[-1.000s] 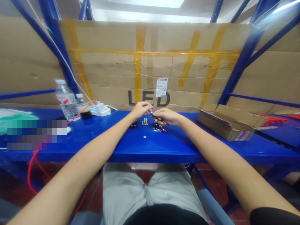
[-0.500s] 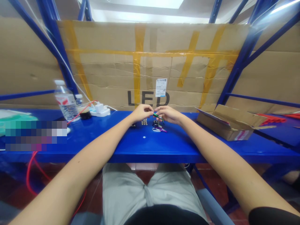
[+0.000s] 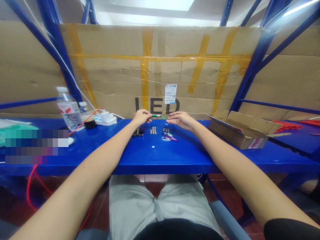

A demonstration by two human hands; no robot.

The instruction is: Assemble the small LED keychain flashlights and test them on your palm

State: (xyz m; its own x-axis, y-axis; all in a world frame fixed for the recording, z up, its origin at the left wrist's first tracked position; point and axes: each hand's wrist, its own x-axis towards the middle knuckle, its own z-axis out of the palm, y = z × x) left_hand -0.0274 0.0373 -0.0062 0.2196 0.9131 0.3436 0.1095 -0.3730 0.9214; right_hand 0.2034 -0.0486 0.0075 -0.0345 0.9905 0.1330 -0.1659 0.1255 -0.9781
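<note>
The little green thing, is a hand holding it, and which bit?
The left hand holds the green thing by its left end. The right hand is open by the other end; whether it touches cannot be told.

You pinch a slim green piece [image 3: 156, 115] with a pale section by its left end in your left hand [image 3: 143, 117]. It stretches nearly level, its thin green tip dipping close to your right hand [image 3: 182, 120]; whether they touch is unclear.
</note>
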